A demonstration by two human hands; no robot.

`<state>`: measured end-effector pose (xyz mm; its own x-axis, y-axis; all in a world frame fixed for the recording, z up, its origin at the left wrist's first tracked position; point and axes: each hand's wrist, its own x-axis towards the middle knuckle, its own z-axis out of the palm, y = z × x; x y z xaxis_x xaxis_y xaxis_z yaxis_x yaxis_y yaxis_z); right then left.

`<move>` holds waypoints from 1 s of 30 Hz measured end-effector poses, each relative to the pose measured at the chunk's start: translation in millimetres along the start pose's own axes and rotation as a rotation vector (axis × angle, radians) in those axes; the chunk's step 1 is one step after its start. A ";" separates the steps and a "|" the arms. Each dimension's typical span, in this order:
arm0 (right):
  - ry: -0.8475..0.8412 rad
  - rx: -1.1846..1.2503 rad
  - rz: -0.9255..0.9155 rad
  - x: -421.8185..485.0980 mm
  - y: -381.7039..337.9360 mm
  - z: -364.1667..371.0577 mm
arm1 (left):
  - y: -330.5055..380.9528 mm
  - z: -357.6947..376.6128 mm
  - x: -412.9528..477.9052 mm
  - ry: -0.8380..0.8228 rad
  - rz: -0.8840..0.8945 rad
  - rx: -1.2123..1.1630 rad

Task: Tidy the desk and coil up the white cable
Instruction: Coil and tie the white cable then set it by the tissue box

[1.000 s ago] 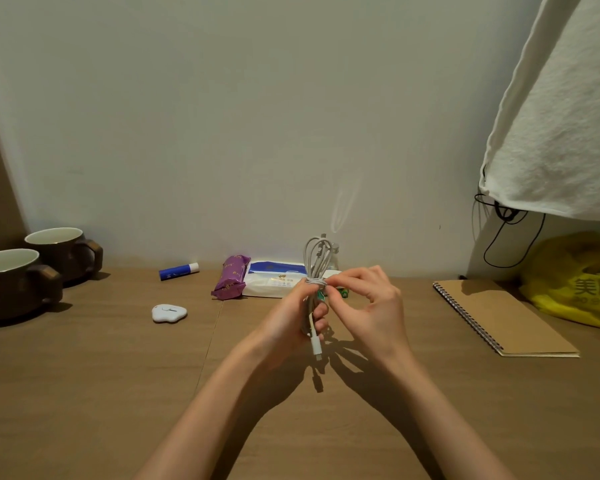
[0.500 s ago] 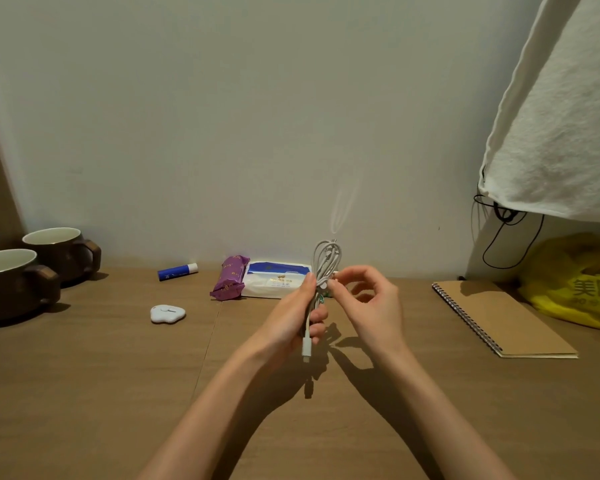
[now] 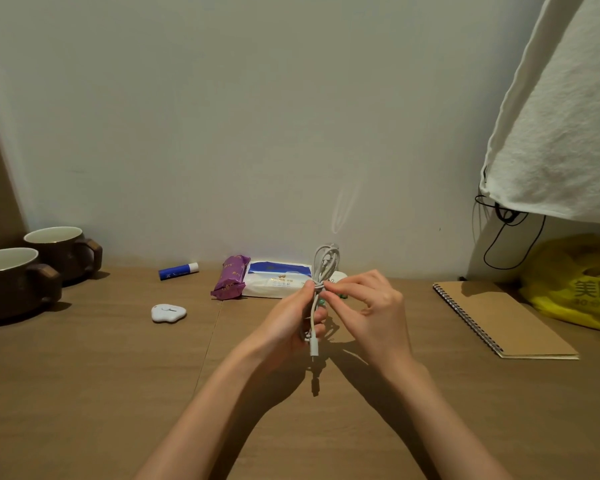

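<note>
Head view of a wooden counter (image 3: 84,393) set against a pale wall. At centre frame, the left hand (image 3: 288,327) is closed around a bundled white cable (image 3: 321,271), held upright above the counter surface. The loops of the bundle rise above the fist, and a white connector end hangs below it, clear of the wood. The right hand (image 3: 371,313) pinches the bundle at its wrapped waist between thumb and forefinger, the remaining fingers curled loosely; a small green item shows between the two hands, too hidden to identify.

Behind the hands, along the wall, lie a white tissue pack (image 3: 274,279) with a blue top and, touching its left side, a purple snack wrapper (image 3: 230,282). Further left lies a blue-and-white glue stick (image 3: 178,270). A small white cloud-shaped object (image 3: 168,312) sits nearer the camera, left of centre.

At the left edge of the frame stand two brown mugs (image 3: 32,271), just beside each other. At right, a spiral-bound notebook (image 3: 503,317) with a tan cover lies flat; beyond it rests a yellow plastic bag (image 3: 575,289). A white cloth (image 3: 561,133) hangs across the upper right of the frame, with a thin black cord (image 3: 510,244) looping beneath it.
</note>
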<state>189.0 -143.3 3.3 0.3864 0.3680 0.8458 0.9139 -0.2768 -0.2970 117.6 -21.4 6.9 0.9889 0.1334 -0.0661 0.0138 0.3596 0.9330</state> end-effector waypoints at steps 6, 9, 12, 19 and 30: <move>-0.005 -0.103 -0.104 -0.6 1.7 1.4 | 2.3 2.4 -2.6 -0.030 0.014 0.008; -0.030 -0.189 -0.150 -0.3 5.3 1.1 | -0.1 7.2 -1.5 0.019 0.064 -0.048; -0.056 -0.199 -0.098 -0.2 5.0 2.5 | -1.2 8.1 -1.4 0.091 0.160 0.037; -0.122 0.116 0.291 -1.7 -5.6 11.0 | -4.4 4.4 -1.1 0.302 0.273 0.263; -0.120 0.618 0.729 3.9 -9.8 19.0 | 14.9 -4.5 0.4 0.128 0.104 -0.635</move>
<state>184.0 -122.3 1.1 0.8643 0.3884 0.3196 0.3348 0.0299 -0.9418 117.5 -11.8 19.2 0.9544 0.2913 -0.0649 -0.2097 0.8093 0.5488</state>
